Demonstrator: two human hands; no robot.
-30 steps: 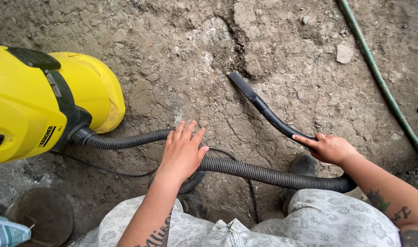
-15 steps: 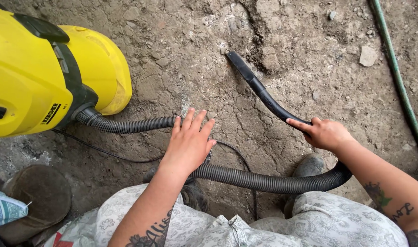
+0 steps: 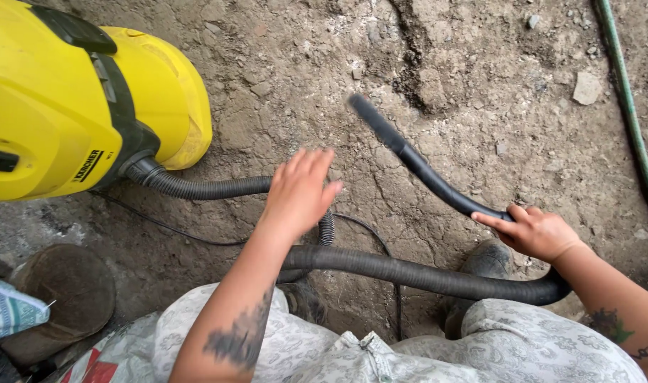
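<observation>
My right hand (image 3: 533, 230) grips the curved black handle tube of a vacuum nozzle (image 3: 402, 149), whose tip points up and left just over the cracked dirt ground. My left hand (image 3: 299, 191) hovers flat with fingers spread over the ribbed black hose (image 3: 409, 273), holding nothing. The hose runs from the yellow vacuum canister (image 3: 75, 99) at the upper left, loops under my left hand and sweeps right to the handle. My knees in patterned grey trousers fill the bottom edge.
A green garden hose (image 3: 625, 92) runs down the right edge. Small stones (image 3: 586, 89) lie on the cracked earth. A thin black cable (image 3: 175, 227) crosses the ground. A brown boot-like object (image 3: 61, 294) sits at the lower left.
The nozzle has swept across the dirt while my right hand keeps its grip. My left hand has stayed open above the hose. The camera has moved in closer.
</observation>
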